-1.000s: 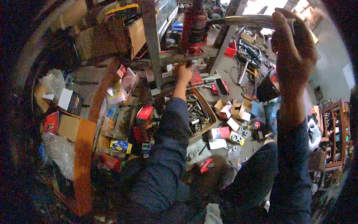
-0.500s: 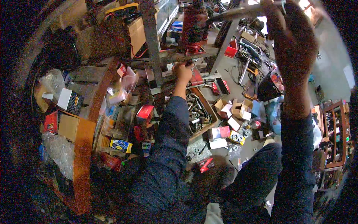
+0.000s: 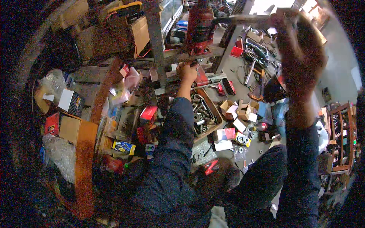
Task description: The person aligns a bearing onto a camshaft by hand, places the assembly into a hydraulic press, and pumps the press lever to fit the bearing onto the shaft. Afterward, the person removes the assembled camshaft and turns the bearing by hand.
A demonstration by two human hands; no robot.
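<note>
A red bottle jack (image 3: 199, 28) stands upright in a steel press frame (image 3: 154, 38) in front of me. Its long pump handle (image 3: 243, 19) runs out to the right. My right hand (image 3: 302, 53), blurred by motion, is closed round the outer end of this handle. Below the jack, my left hand (image 3: 187, 73) is closed on something I cannot make out, under the frame's crossbar (image 3: 213, 55). Right beside its fingers is a red metal part (image 3: 201, 79) with a grey shaft (image 3: 218, 79).
A wooden tray (image 3: 215, 110) of metal parts sits between my forearms. Around it lie opened small cartons (image 3: 247, 110), bearing rings (image 3: 241, 139) and bubble wrap (image 3: 203, 150). An orange-brown beam (image 3: 85, 159) bounds the left side. Loose tools (image 3: 254, 57) lie at the far right.
My right hand and the outer end of the pump handle have moved down, so the handle now lies nearly level. My left hand has stayed in place.
</note>
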